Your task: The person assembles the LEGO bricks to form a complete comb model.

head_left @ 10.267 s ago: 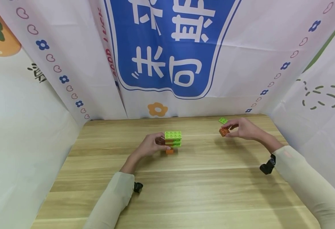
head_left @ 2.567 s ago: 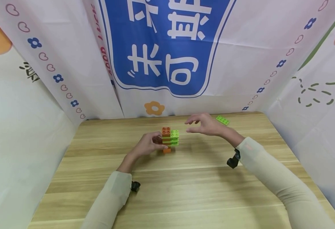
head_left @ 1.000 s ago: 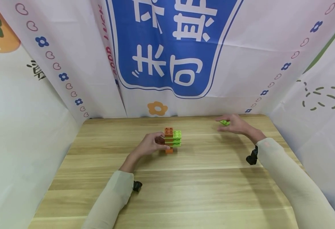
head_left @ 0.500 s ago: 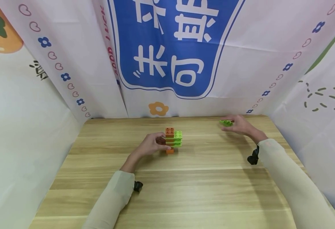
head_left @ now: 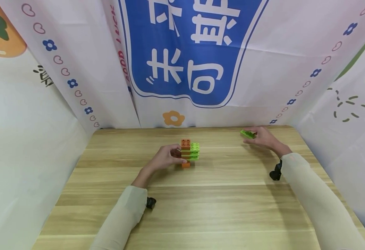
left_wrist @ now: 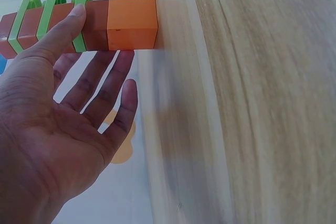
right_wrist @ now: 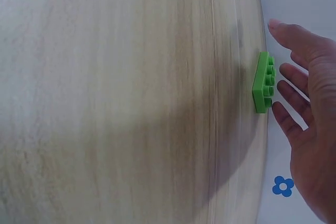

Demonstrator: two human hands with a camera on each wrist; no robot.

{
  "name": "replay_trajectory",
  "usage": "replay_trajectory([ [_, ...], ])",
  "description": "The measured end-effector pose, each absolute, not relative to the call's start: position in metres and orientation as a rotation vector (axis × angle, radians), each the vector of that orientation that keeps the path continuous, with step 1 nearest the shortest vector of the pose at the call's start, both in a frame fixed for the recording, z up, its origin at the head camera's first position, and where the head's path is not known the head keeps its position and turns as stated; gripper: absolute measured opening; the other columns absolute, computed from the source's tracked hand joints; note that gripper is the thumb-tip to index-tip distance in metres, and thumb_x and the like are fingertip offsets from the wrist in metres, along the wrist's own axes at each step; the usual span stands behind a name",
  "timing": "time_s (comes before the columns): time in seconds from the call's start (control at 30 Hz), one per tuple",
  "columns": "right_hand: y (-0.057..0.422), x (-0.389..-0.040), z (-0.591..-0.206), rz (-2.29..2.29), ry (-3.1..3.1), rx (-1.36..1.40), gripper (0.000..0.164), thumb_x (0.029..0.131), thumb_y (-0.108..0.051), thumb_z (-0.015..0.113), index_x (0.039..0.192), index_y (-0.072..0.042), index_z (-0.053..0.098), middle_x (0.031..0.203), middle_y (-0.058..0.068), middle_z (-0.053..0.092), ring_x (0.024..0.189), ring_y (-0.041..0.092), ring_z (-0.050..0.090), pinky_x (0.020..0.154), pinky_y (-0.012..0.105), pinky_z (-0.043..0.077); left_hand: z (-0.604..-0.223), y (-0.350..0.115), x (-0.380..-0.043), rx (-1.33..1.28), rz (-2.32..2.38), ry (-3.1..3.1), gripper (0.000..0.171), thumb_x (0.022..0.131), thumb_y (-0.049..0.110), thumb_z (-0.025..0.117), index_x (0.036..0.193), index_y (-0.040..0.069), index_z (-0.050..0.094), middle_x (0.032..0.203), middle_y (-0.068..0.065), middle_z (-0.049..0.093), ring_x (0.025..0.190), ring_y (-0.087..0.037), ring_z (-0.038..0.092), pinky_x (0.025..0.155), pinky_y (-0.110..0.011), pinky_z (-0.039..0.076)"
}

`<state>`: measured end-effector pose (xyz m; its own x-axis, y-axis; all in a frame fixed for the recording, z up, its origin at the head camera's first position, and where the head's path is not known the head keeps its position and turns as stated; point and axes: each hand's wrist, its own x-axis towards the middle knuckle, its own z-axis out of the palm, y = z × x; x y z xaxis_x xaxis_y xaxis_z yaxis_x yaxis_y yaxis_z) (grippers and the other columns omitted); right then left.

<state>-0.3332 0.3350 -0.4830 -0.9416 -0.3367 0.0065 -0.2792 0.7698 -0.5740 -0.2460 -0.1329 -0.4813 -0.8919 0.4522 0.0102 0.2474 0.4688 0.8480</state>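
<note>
My left hand (head_left: 162, 158) holds a toy brick tower (head_left: 185, 153) upright on the table, thumb on the near side and fingers behind it. In the left wrist view an orange brick (left_wrist: 133, 23) forms its base. Above it brown bricks (left_wrist: 96, 24) alternate with thin green plates (left_wrist: 51, 11) that stick out to the right in the head view. A brown brick (head_left: 185, 143) and the studs of a green plate (head_left: 195, 146) show on top. My right hand (head_left: 262, 138) is spread around a loose green plate (right_wrist: 262, 82), thumb apart from it and fingertips close to its studs.
The wooden table (head_left: 201, 208) is bounded at the back by a white printed cloth (head_left: 251, 86), with more cloth at both sides. The loose plate lies near the table's back edge. Dark cameras (head_left: 275, 172) sit on both wrists.
A brown brick has been added on top of the tower since the oldest frame. My right hand went from near the tower back right to the loose plate. The left hand keeps its hold.
</note>
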Motion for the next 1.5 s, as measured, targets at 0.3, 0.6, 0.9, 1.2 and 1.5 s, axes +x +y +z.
replay_trajectory([
  [0.3,0.338,-0.335,-0.489,-0.864,2.892,-0.54,0.06,0.093,-0.024,0.084,0.143,0.002,0.063,0.143,0.026,0.063,0.125,0.046,0.061,0.105,0.064,0.049,-0.483,-0.133,-0.247,0.628,1.382,2.503,0.027,0.089,0.022,0.089,0.107,0.013,0.072,0.105,-0.002,0.077,0.094,-0.016,0.072,0.088,-0.037,0.06],
  [0.6,0.333,-0.334,-0.487,-0.914,2.884,-0.592,0.054,0.093,-0.022,0.085,0.137,0.003,0.067,0.134,0.024,0.07,0.12,0.043,0.066,0.101,0.061,0.054,-0.481,-0.133,-0.246,0.619,1.39,2.5,0.027,0.089,0.021,0.089,0.108,0.012,0.072,0.107,-0.004,0.078,0.096,-0.018,0.072,0.09,-0.038,0.06],
  [0.9,0.332,-0.336,-0.492,-0.865,2.946,-0.556,0.053,0.092,-0.015,0.085,0.137,0.005,0.066,0.131,0.029,0.068,0.114,0.044,0.066,0.096,0.06,0.056,-0.482,-0.133,-0.247,0.632,1.382,2.501,0.029,0.089,0.021,0.089,0.11,0.012,0.072,0.108,-0.004,0.077,0.097,-0.018,0.072,0.09,-0.037,0.06],
  [1.2,0.33,-0.336,-0.494,-0.878,2.956,-0.581,0.051,0.09,-0.011,0.085,0.134,0.008,0.066,0.128,0.031,0.069,0.116,0.047,0.066,0.098,0.062,0.055,-0.482,-0.132,-0.247,0.626,1.38,2.493,0.027,0.089,0.021,0.089,0.109,0.013,0.072,0.107,-0.002,0.077,0.096,-0.017,0.071,0.089,-0.037,0.06],
  [1.5,0.33,-0.337,-0.497,-0.902,2.945,-0.616,0.045,0.088,-0.003,0.085,0.129,0.007,0.07,0.126,0.028,0.07,0.111,0.044,0.068,0.096,0.061,0.056,-0.484,-0.133,-0.248,0.622,1.39,2.497,0.027,0.089,0.02,0.089,0.108,0.013,0.072,0.107,-0.002,0.077,0.096,-0.016,0.072,0.089,-0.036,0.06],
])
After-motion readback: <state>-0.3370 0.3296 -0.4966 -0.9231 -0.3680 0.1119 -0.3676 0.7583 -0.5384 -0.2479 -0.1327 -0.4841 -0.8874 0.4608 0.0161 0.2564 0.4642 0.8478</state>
